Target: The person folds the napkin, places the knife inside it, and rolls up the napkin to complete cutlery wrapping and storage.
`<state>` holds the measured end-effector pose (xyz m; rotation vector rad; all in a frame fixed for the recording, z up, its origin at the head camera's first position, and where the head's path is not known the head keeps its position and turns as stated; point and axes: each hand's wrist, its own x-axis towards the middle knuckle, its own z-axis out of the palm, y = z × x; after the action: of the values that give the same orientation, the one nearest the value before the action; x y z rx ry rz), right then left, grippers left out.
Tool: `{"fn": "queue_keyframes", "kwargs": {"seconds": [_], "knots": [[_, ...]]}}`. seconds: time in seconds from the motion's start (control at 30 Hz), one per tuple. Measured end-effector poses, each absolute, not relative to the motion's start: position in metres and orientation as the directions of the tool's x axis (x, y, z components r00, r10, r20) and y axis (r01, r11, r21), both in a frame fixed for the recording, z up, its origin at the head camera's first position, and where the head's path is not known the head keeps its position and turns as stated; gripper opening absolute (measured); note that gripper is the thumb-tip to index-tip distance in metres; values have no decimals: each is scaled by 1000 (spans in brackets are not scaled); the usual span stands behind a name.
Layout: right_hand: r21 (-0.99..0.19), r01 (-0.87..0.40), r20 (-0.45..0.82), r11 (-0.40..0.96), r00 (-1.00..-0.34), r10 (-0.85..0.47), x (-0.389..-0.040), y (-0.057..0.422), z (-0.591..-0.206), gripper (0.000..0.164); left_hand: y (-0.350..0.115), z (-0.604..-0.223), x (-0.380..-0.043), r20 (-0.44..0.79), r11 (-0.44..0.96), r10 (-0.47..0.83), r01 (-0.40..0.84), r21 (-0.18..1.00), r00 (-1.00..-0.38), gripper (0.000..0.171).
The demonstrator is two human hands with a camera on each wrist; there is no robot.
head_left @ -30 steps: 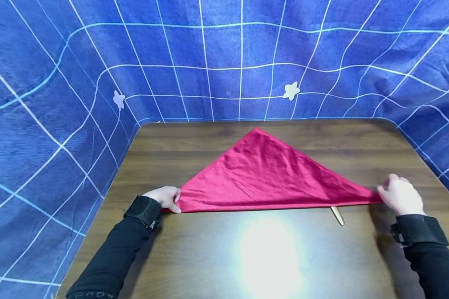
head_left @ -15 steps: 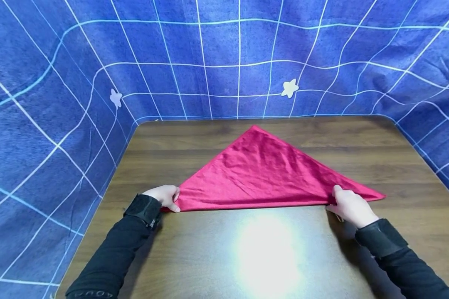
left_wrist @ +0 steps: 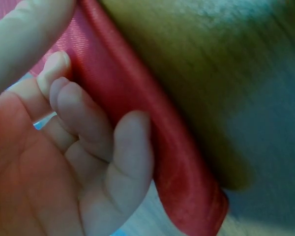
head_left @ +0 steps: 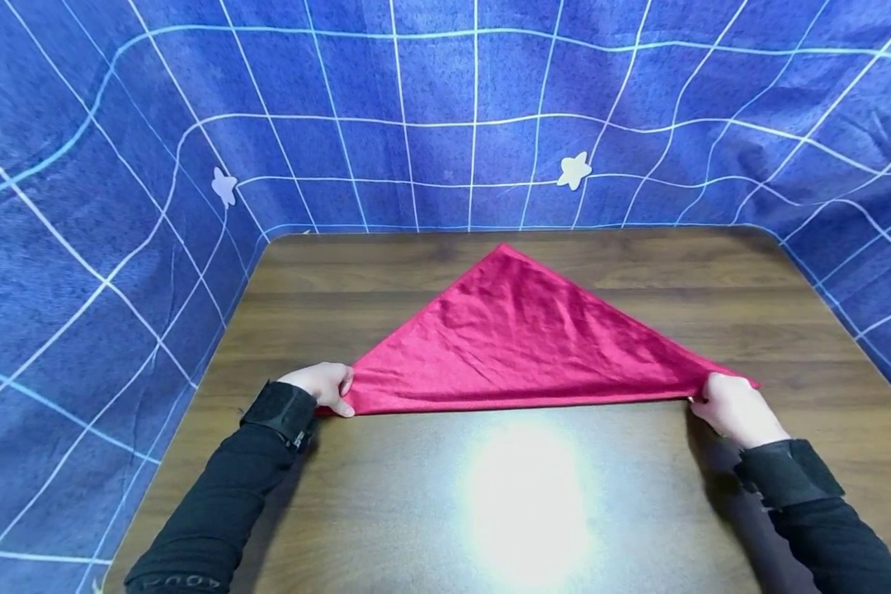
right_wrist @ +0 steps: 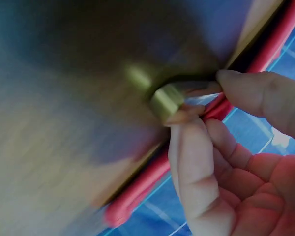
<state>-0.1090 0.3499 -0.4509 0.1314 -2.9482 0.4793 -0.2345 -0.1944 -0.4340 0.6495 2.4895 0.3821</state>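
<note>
A crimson satin-like cloth (head_left: 520, 346) lies as a triangle on the wooden table, its point towards the far edge and its long folded side towards me. My left hand (head_left: 321, 386) holds the left corner, thumb near the folded edge; in the left wrist view curled fingers (left_wrist: 132, 147) lie against the cloth. Close to the right corner, my right hand (head_left: 738, 410) pinches a gold-coloured metal handle (right_wrist: 167, 102) between thumb and finger. Its shiny end sticks out past the fingertips beside the cloth's edge, and the rest is hidden.
The brown wooden table (head_left: 393, 511) has a bright light reflection in front of the cloth. A blue curtain (head_left: 431, 99) with white grid lines and star shapes rises along the back and both sides.
My right hand left the cloth's right corner, moved left to the gold handle, then came back right with it in its grip. My left hand stays at the left corner.
</note>
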Motion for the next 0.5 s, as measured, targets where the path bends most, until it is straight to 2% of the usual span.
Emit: {"fn": "queue_keyframes", "kwargs": {"seconds": [0.2, 0.5], "knots": [[-302, -10, 125, 953, -992, 29, -101, 376, -454, 35, -198, -432, -236, -416, 851, 511, 375, 369, -752, 39], [-302, 117, -53, 946, -993, 106, -89, 412, -445, 24, -202, -431, -234, -433, 855, 502, 352, 381, -749, 39]]}}
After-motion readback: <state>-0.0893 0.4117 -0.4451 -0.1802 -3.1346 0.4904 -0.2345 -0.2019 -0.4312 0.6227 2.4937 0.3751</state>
